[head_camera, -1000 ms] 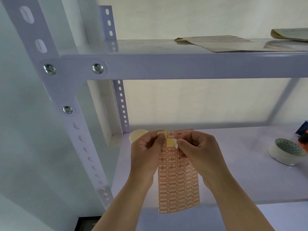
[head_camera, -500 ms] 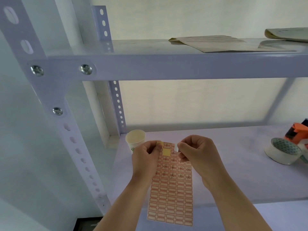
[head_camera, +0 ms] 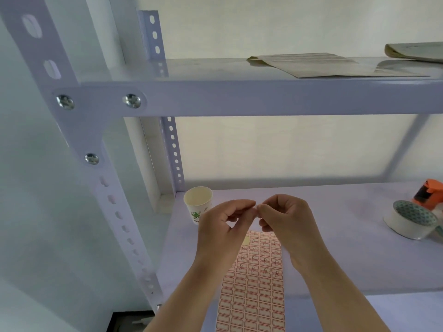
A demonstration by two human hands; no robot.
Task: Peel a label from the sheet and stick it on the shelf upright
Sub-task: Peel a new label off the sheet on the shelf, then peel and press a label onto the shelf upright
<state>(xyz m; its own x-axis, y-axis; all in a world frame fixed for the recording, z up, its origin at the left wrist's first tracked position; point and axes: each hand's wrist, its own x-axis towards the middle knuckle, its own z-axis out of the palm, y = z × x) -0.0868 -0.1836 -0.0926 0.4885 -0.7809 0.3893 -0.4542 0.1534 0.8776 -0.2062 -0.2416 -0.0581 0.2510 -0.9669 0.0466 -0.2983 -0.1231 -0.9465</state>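
Both hands meet just above the top edge of the label sheet [head_camera: 254,281], which lies flat on the lower shelf [head_camera: 347,236] with its long axis running from the person toward the back of the shelf. The left hand [head_camera: 223,226] and right hand [head_camera: 285,221] have thumb and forefinger tips pressed together at one shared point, the grip of each pinched shut; the peeled label itself is too small and too hidden between the fingertips to make out, so which hand truly carries it I cannot tell. A bare yellowish gap in the sheet's upper left corner suggests one label is already off. The front shelf upright [head_camera: 79,149], the likely target, stands well to the left of the sheet and rises above it, so the left hand is the nearer one and the coming move would be a carry leftward and up. The sheet's upper rows bear small handwritten marks that look like a "B"; the lower red-bordered labels are blank. A paper cup [head_camera: 197,207] with an unreadable green print stands just beyond the sheet, to its left.
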